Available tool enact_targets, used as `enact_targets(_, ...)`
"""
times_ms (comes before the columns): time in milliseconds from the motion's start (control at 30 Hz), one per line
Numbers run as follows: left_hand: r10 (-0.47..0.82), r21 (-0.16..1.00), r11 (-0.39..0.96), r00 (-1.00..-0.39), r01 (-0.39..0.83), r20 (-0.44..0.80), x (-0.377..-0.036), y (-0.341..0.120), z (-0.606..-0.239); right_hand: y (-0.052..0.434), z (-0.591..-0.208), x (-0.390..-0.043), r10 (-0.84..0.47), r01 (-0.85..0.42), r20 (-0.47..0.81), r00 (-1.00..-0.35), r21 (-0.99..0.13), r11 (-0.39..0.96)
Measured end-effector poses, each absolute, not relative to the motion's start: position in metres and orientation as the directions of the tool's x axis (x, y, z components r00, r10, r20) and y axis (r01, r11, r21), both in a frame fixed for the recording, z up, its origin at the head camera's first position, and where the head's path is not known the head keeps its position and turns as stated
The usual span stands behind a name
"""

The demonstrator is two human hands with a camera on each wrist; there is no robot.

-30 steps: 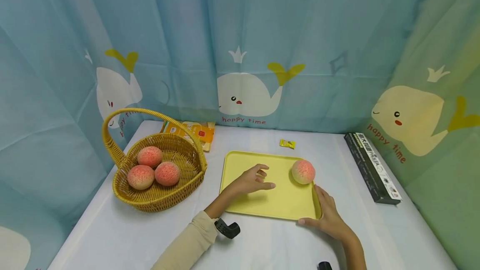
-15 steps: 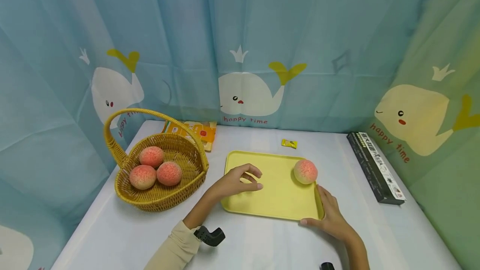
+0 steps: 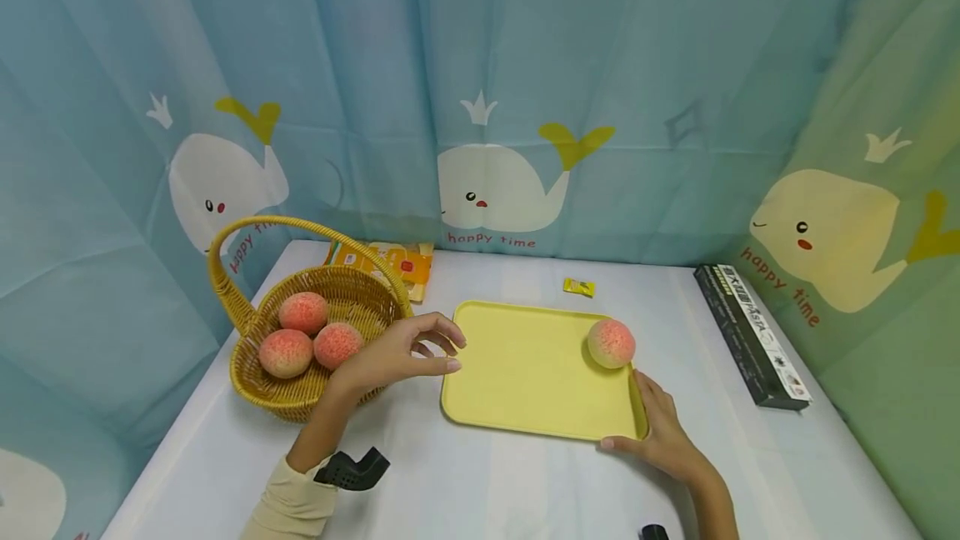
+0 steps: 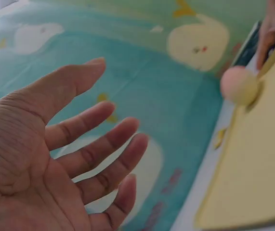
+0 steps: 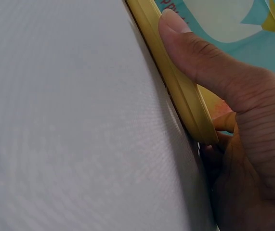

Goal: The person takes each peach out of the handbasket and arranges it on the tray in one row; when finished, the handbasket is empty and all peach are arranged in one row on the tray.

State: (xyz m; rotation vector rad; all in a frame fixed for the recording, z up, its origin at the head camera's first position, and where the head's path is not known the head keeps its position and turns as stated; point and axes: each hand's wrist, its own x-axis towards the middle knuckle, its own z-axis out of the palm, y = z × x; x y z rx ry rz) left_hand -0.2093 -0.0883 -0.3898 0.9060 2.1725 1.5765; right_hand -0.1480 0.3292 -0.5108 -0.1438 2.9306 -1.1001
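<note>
Yellow, the tray (image 3: pixel 525 377) is held at one corner by the right hand (image 3: pixel 663 433); the left hand (image 3: pixel 393 354) gapes loosely.

Head: high, near side, facing far and down; left wrist: faces right; right wrist: closest; all share yellow tray (image 3: pixel 525 382).

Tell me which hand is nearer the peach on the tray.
The right hand. It grips the near right corner of the tray, close to the peach; the left hand is by the tray's left end, farther away.
</note>
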Motion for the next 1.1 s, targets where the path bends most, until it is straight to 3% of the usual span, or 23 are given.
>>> enact_targets(267,0.579,0.928,0.187,-0.8,0.321,0.16,-0.22,-0.139,-0.376,0.332,-0.508,-0.145,-0.085,-0.086,0.033,-0.996,-0.653,0.753)
enact_targets(467,0.536,0.929,0.245,-0.837,0.278,0.11,-0.233,-0.172,-0.372,0.332,-0.508,-0.146,-0.087,-0.085,0.03,-0.996,-0.653,0.753)
enact_targets(867,0.644,0.85,0.417,-0.764,0.322,-0.027,-0.272,-0.209,-0.383,0.331,-0.51,-0.146,-0.095,-0.117,0.07,-0.993,-0.649,0.751)
enact_targets(1100,0.681,0.851,0.435,-0.726,0.295,-0.097,-0.284,-0.228,-0.4,0.329,-0.509,-0.146,-0.095,-0.116,0.067,-0.993,-0.65,0.751)
